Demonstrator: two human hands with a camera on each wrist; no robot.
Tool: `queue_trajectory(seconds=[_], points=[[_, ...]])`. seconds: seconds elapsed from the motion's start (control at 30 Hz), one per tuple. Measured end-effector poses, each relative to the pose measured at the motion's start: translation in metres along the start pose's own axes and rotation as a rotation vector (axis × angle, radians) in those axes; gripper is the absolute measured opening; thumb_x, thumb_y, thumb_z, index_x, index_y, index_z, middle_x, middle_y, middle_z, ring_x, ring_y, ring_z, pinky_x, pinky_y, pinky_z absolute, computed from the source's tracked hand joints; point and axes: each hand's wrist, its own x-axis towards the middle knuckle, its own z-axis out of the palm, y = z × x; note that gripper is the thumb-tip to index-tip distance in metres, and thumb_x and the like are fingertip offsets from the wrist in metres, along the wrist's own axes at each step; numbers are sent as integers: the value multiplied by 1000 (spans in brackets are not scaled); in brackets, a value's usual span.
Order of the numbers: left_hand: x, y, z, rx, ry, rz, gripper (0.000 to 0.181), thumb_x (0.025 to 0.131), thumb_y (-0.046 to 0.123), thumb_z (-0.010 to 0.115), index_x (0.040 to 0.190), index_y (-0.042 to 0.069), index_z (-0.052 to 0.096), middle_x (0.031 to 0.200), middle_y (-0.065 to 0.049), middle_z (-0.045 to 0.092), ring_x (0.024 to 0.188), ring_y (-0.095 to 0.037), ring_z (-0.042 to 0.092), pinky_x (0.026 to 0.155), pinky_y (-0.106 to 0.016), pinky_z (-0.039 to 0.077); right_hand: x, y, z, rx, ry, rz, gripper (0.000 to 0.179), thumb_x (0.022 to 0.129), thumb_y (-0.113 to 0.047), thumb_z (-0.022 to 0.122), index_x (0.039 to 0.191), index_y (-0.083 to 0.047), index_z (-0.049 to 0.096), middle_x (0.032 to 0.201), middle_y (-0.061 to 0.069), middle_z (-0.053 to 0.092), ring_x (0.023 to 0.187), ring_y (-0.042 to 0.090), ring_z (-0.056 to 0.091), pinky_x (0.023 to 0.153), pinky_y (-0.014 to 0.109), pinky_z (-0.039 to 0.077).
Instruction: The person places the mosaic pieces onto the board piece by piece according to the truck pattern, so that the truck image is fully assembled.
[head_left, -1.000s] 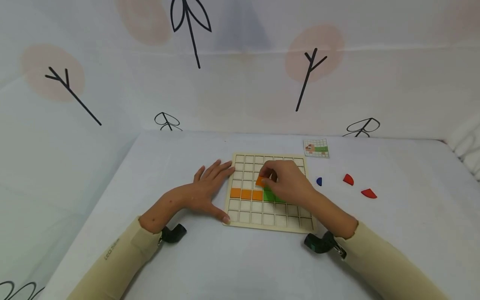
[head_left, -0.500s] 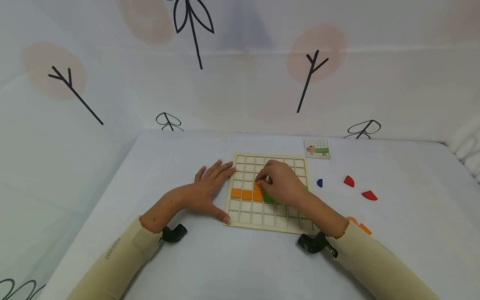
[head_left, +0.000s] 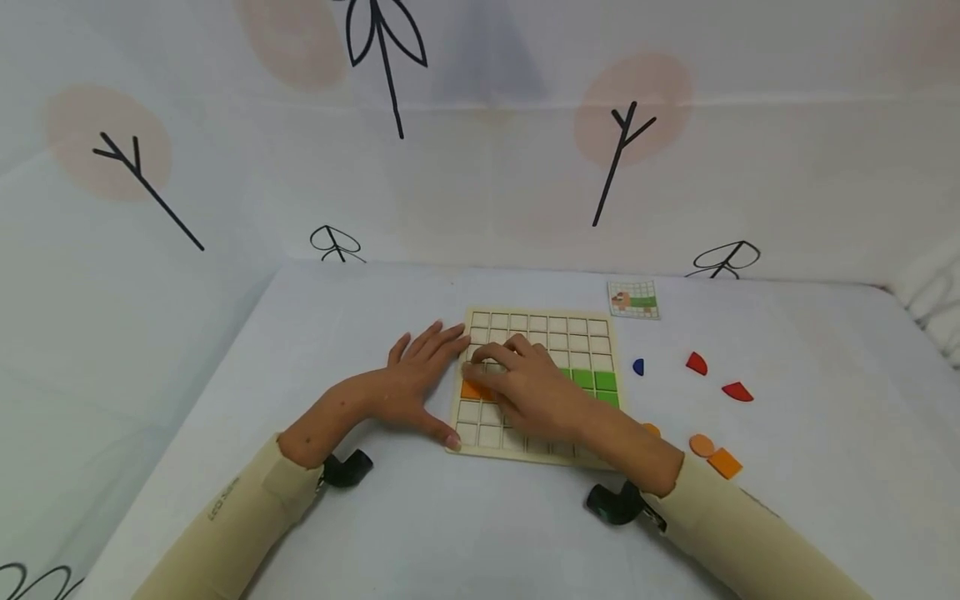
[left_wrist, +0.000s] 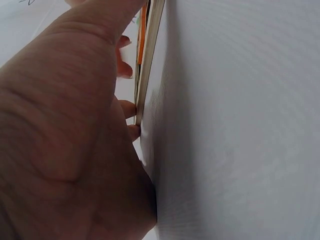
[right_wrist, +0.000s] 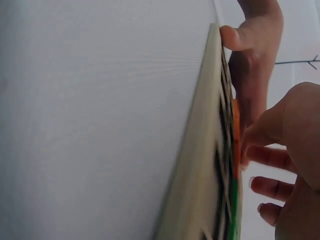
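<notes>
You have a plain white surface (head_left: 450,542) in front of you, and a pale printed backdrop (head_left: 487,192) behind its far edge. On that backdrop, to your left, a black forked twig (head_left: 168,209) crosses a soft pink blob (head_left: 75,154); to your right, a second forked twig (head_left: 612,172) overlaps a similar pink spot (head_left: 663,83). Between them you can see a long-stemmed leaf drawing (head_left: 387,67) (its top runs out of the frame) and a faint grey-blue triangle (head_left: 487,67). Lower down sit two looped line drawings, one left (head_left: 334,244), one right (head_left: 727,260).
</notes>
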Motion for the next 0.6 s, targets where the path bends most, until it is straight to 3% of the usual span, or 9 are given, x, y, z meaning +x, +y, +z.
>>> queue_trajectory(seconds=[0.1,0.2,0.3,0.43,0.6], points=[[0,1,-1,-3,1,-1,139,71,77,85,172,19,10,180,0,-3,164,-31,-13,125,-70,-4,-7,3,-7,45,21,45,39,99,-10,71,139,-10,70,136,8,63,121,31,53,99,52,49],[0,1,0,-6,0,0,140,71,77,85,172,18,9,180,-1,-4,164,-31,-13,125,-70,-4,-28,5,-23,102,35,132,31,96,-10,75,128,-9,74,127,7,66,119,28,58,103,51,50],[1,1,1,-1,-2,-6,140,71,78,85,172,19,7,179,1,-5,164,-29,-14,125,-69,-3,-62,11,-47,137,42,253,24,95,-9,77,119,-11,77,116,0,71,109,20,64,98,46,56],[1,1,3,1,-2,-11,140,71,77,85,172,19,7,179,1,-6,164,-29,-14,125,-69,-3,-120,33,-73,128,43,407,20,92,-7,80,110,-14,78,100,-9,71,90,9,62,79,33,58],[1,0,2,-1,-5,-12,141,71,78,84,172,20,6,179,2,-7,164,-29,-14,126,-68,-3,-182,54,-82,138,-50,628,25,90,-22,86,110,-13,75,93,-10,67,80,6,57,65,24,50]])
